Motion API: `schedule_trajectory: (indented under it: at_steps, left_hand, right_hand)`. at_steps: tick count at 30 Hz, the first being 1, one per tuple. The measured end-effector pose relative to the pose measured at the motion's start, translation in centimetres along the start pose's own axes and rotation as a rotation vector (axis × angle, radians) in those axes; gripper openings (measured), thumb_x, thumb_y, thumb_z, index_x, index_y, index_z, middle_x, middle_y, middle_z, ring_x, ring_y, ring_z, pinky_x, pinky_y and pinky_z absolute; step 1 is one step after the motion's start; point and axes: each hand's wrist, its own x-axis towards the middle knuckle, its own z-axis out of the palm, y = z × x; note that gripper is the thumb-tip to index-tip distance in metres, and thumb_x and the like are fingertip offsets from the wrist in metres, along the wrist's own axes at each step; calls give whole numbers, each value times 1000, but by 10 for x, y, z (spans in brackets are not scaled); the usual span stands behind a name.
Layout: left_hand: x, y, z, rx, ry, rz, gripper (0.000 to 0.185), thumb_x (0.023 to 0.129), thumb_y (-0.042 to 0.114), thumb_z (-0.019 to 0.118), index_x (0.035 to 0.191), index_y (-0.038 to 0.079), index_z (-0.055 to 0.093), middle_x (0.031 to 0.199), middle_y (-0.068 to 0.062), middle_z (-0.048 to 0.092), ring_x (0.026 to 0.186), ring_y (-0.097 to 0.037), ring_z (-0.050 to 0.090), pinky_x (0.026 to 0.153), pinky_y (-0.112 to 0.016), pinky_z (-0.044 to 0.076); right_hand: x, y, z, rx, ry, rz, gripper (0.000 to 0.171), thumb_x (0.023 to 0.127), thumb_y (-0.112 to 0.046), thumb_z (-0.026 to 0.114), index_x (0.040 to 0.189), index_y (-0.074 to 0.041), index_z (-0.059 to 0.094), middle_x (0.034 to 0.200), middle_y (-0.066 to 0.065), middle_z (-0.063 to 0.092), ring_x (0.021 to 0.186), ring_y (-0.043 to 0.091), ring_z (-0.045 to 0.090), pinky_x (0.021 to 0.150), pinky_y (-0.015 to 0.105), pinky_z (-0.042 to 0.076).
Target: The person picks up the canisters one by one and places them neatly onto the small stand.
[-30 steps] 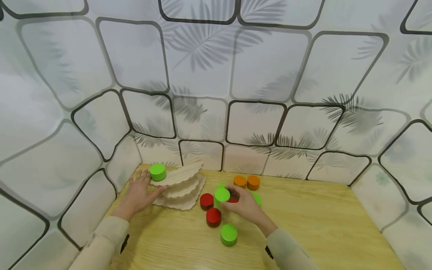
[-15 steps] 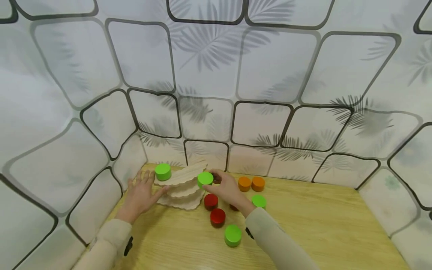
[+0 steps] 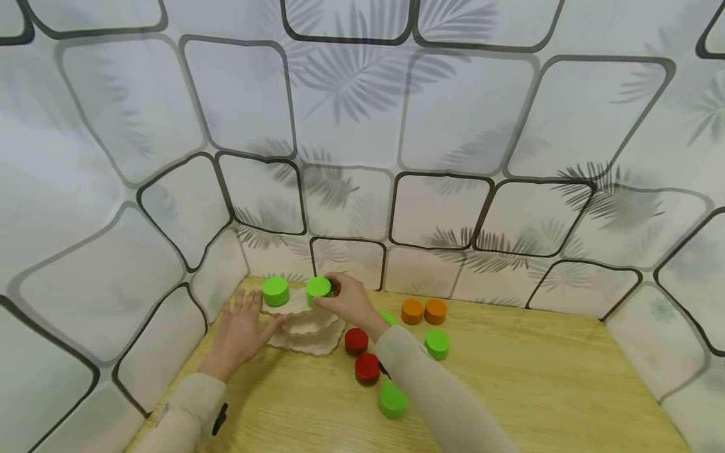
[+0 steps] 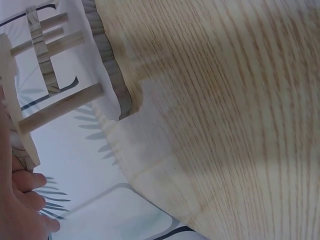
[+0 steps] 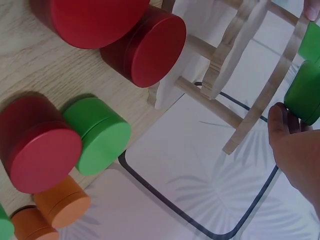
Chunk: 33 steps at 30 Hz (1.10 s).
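Observation:
A three-tiered wooden stand (image 3: 310,343) with wavy edges stands at the back left of the table. My left hand (image 3: 240,336) touches its left end, fingers spread and thumb along the front; in the left wrist view its fingers (image 4: 31,201) lie at the end of a tier. One round green tin (image 3: 275,291) sits on the top tier beside those fingers. My right hand (image 3: 350,300) pinches another green tin (image 3: 318,287) at the top tier's right part. The right wrist view shows thumb and fingers around this tin (image 5: 304,92), close over the tier.
Right of the stand are red tins (image 3: 356,341), two orange tins (image 3: 435,311) at the back, and more green tins (image 3: 437,343). One green tin (image 3: 393,399) is nearer the front, partly behind the right sleeve. A patterned wall (image 3: 362,264) borders the table (image 3: 527,377).
My right hand has carried the green tin left from among the loose tins to over the stand's top tier. My left hand has stayed at the stand. The view shifted slightly.

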Motion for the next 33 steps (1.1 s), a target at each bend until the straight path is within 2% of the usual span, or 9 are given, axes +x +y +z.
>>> schedule_trajectory:
  at_steps: [7,15,22,33]
  left_hand:
    - [-1,3,-1,-53,11,4,100,102,66,55,154,-18,37,160,-36,40,154,-60,22,125,-74,16]
    - [-1,3,-4,-82,14,4,97,103,61,58,154,-19,36,160,-37,39,154,-61,22,126,-73,15]
    - [1,3,-4,-75,13,15,97,102,60,59,153,-20,38,160,-37,40,154,-61,22,125,-74,16]
    - [-1,4,-2,-51,17,24,97,102,62,58,150,-21,41,157,-39,42,152,-61,26,125,-73,19]
  right_hand:
    - [8,-4,6,-68,-10,-3,46,89,-22,85,130,-9,70,115,4,74,96,12,64,88,31,57]
    - [17,-11,16,-83,-59,-3,53,90,-23,84,137,-6,67,124,7,73,104,14,67,93,30,58]
    - [22,-15,25,-118,-76,-35,44,91,-24,82,131,-11,71,118,4,75,98,12,67,88,27,57]
    - [23,-14,28,-130,-91,-21,40,92,-28,81,130,-15,71,115,1,75,95,9,66,86,26,57]
